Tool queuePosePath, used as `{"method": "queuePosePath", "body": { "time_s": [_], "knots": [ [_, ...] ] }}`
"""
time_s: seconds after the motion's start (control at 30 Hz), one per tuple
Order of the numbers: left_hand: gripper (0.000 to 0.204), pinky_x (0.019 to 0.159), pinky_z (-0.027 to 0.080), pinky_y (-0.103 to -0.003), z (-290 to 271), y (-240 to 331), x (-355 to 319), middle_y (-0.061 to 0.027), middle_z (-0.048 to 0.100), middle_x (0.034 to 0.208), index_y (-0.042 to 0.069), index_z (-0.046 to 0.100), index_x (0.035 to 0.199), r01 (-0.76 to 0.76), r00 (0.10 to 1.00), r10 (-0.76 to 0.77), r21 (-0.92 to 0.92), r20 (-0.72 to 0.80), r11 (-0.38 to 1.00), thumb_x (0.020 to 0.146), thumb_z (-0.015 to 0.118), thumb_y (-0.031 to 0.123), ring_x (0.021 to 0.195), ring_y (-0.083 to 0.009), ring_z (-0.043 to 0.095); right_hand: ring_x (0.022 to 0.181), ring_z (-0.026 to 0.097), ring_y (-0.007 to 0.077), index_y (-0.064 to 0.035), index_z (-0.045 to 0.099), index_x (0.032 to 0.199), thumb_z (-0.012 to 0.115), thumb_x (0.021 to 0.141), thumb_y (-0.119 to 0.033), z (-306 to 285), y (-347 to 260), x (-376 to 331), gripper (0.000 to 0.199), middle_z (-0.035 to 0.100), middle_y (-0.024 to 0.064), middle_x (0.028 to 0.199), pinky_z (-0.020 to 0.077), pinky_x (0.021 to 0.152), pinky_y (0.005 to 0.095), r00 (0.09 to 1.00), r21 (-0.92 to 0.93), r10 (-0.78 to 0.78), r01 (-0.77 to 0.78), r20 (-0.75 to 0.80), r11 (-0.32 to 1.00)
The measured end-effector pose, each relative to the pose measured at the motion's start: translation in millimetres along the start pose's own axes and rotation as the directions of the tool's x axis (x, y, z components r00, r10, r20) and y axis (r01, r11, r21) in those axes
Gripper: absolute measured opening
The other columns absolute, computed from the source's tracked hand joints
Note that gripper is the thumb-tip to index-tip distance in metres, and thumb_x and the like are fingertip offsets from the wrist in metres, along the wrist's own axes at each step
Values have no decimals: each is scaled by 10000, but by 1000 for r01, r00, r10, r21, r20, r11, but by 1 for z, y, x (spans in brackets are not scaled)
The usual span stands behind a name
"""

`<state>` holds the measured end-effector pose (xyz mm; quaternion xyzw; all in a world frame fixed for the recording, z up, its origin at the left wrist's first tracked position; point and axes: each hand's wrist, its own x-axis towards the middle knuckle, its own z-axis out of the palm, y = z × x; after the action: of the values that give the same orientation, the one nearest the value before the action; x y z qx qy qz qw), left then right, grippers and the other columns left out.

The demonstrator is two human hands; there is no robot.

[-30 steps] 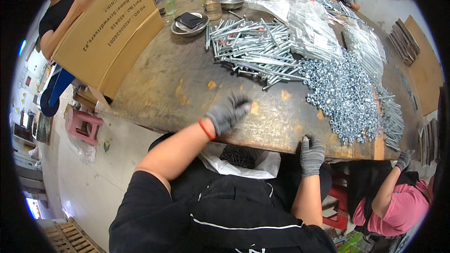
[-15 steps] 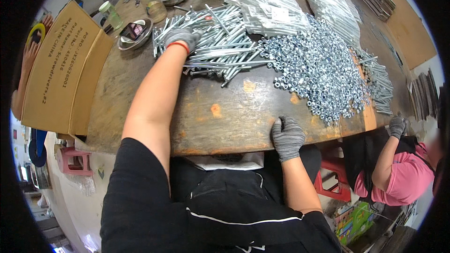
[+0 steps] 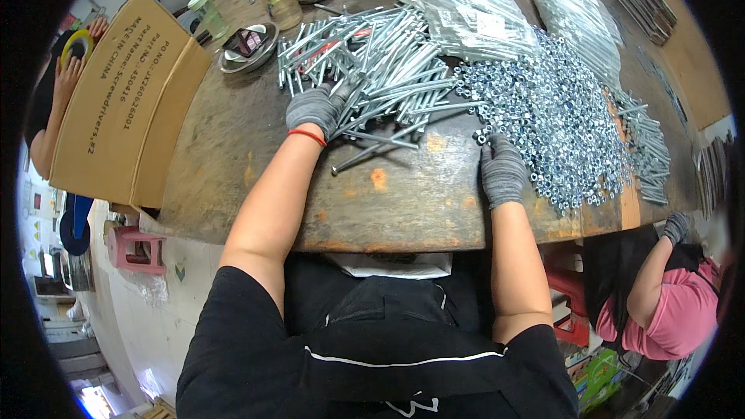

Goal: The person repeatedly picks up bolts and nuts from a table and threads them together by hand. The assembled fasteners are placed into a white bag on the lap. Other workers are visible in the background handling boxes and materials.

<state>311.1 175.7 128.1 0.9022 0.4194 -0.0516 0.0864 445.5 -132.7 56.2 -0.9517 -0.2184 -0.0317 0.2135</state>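
Note:
My left hand (image 3: 317, 107), in a grey knitted glove with a red band at the wrist, is at the near edge of a heap of long silver bolts (image 3: 388, 62). Its fingers are closed around bolts; the fingertips are partly hidden among the shafts. One long bolt (image 3: 365, 157) juts out of the heap toward me. My right hand (image 3: 504, 173), gloved alike, rests at the near left edge of a wide spread of small hex nuts (image 3: 570, 140). Its fingers are bent and pressed together beside the nuts; whatever lies between them is hidden.
Clear plastic bags of bolts (image 3: 477, 15) lie behind the heaps. At left stand a cardboard box (image 3: 116, 101), a metal bowl with a phone (image 3: 247, 43) and lidded jars (image 3: 277, 4). Shorter bolts (image 3: 650, 155) lie at right, near a seated person in pink (image 3: 671, 302).
My left hand has drawn back toward me to the near side of the bolt heap, where a long bolt now sticks out. My right hand has gone from the table edge forward to the nuts.

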Motion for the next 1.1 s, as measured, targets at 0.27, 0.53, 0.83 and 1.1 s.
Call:
{"method": "queuePosePath", "body": {
  "time_s": [0.27, 0.53, 0.83, 1.1],
  "knots": [
    [494, 869, 438, -423, 46, -48, -34, -186, 610, 1075, 110, 587, 1152, -2, 986, -29, -189, -162, 982, 885, 422, 492, 999, -356, 571, 825, 624, 321, -42, 594, 992, 598, 829, -229, -6, -3, -25, 249, 639, 184, 890, 478, 760, 406, 997, 339, -34, 57, -74, 939],
    [397, 856, 448, -432, 52, -75, -87, -191, 616, 1032, 121, 595, 1129, -19, 990, -12, -213, -143, 977, 869, 492, 402, 958, -352, 583, 833, 620, 262, 16, 573, 990, 613, 796, -116, 11, 4, -66, 238, 628, 174, 911, 486, 766, 340, 992, 507, -92, 122, -84, 853],
    [451, 631, 472, -262, 90, -111, -143, -95, 591, 834, 188, 487, 1288, -372, 882, -260, -919, -393, 130, 865, 481, 32, 756, -161, 572, 772, 564, 162, 15, 583, 967, 644, 828, -177, 6, 3, -74, 245, 619, 87, 852, 459, 738, 298, 996, 764, -33, 89, -89, 639],
    [408, 444, 367, -195, 61, -82, -241, 27, 467, 637, 36, 536, 1106, -65, 997, 22, -970, -72, -234, 878, 566, 374, 533, -66, 430, 543, 488, 48, -59, 612, 1031, 518, 919, -127, -34, -42, -153, 161, 574, 5, 703, 392, 471, 188, 971, 938, -3, -229, 239, 261]
  ]
}}
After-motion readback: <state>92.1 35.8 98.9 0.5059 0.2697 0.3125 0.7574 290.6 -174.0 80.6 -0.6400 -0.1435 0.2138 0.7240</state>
